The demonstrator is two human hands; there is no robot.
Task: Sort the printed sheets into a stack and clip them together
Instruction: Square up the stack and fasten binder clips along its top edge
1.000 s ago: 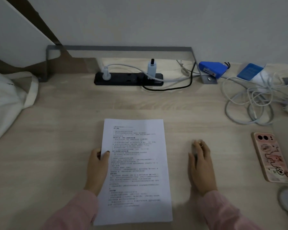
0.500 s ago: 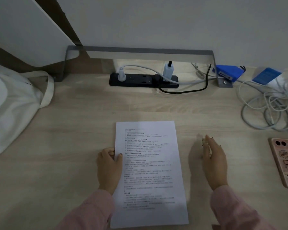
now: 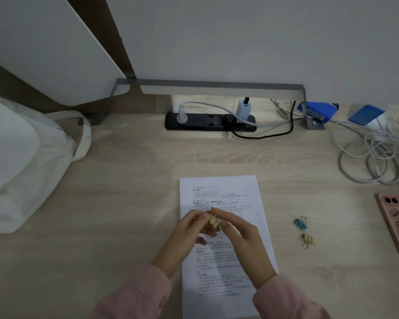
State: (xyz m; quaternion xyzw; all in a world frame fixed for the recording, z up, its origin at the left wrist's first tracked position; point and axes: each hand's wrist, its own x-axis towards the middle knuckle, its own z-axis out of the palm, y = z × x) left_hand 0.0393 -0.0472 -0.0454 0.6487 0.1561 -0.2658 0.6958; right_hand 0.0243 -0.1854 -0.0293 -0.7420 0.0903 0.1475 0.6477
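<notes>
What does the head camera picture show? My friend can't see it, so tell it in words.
The left hand and right hand pinch a small yellow clip above printed sheets lying on a wooden desk. A blue clip and a second yellow clip lie to the right, near a pink phone; a power strip sits at the back.

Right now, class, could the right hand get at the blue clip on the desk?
Probably yes. The blue clip lies on bare desk right of the sheets, nothing between it and the right hand. That hand and the left hand pinch a yellow clip, though, so it should let go first.
</notes>
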